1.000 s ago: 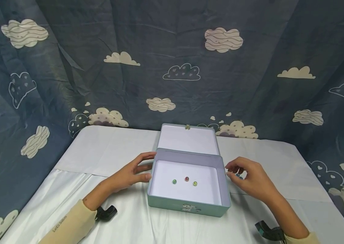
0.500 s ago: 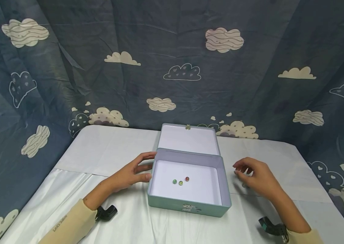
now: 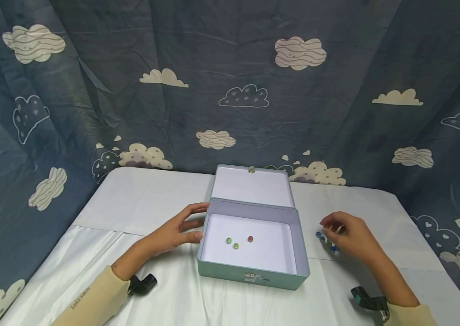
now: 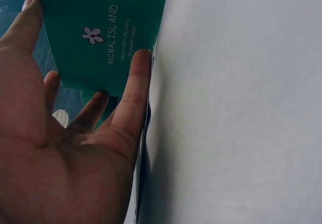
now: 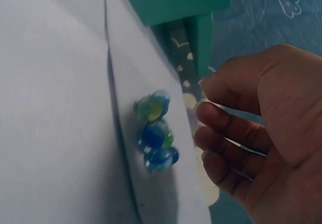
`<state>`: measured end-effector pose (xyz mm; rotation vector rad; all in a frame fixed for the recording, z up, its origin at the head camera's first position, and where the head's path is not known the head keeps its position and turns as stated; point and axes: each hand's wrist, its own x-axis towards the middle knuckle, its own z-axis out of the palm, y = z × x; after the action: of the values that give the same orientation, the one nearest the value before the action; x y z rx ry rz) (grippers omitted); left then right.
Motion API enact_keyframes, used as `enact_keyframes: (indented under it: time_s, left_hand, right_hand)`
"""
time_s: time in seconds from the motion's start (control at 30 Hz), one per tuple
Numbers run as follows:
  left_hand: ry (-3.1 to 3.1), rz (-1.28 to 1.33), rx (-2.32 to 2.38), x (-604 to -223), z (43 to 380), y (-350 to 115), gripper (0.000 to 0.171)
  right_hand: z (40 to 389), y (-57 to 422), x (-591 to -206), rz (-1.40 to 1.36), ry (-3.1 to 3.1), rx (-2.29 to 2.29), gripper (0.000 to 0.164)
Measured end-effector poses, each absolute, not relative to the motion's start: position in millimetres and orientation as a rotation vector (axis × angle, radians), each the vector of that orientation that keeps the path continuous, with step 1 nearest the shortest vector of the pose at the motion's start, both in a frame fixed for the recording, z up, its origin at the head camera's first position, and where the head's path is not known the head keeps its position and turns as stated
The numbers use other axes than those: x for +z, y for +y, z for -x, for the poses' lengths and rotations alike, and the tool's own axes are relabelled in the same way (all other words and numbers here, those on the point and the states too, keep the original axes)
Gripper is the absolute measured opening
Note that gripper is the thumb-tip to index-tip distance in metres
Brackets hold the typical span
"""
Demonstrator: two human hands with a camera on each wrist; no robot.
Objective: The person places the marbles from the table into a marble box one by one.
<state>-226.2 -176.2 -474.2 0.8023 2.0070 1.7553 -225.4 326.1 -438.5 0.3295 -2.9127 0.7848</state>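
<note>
My left hand (image 3: 173,232) touches the left side of a green tin box (image 3: 250,280), fingers extended, as the left wrist view also shows against its printed wall (image 4: 95,12). Inside lie two greenish marbles (image 3: 228,241) and a red marble (image 3: 250,239). To the right of the box, a small cluster of blue and green marbles (image 5: 157,136) rests on the white cloth. Over it hovers my right hand (image 3: 348,233), its fingers loosely bent with nothing between them; it partly hides the cluster in the head view.
The box's hinged lid (image 3: 252,185) lies tipped back behind it, with a clasp (image 3: 251,170) at its far edge. A white cloth (image 3: 165,285) covers the table. Behind and at both sides hangs a dark blue curtain (image 3: 197,50) with cloud prints.
My right hand has moved right, away from the box, to above the loose marbles. In the box, the yellow-green marble has rolled left past the red one. My left hand stays put.
</note>
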Motion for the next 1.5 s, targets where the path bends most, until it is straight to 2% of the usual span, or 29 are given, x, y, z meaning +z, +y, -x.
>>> enact_keyframes:
  time_s: [0.4, 0.67, 1.5]
  left_hand:
    - [2.017, -0.790, 1.751, -473, 225, -176, 0.078]
    - [2.007, -0.797, 1.758, -473, 225, -176, 0.077]
    - [1.991, -0.791, 1.759, -472, 225, -177, 0.078]
  right_hand:
    - [230, 338, -456, -0.245, -2.957, 0.801, 0.021]
    - [232, 333, -462, -0.298, -2.928, 0.769, 0.024]
    - [227, 319, -466, -0.331, -2.886, 0.735, 0.018]
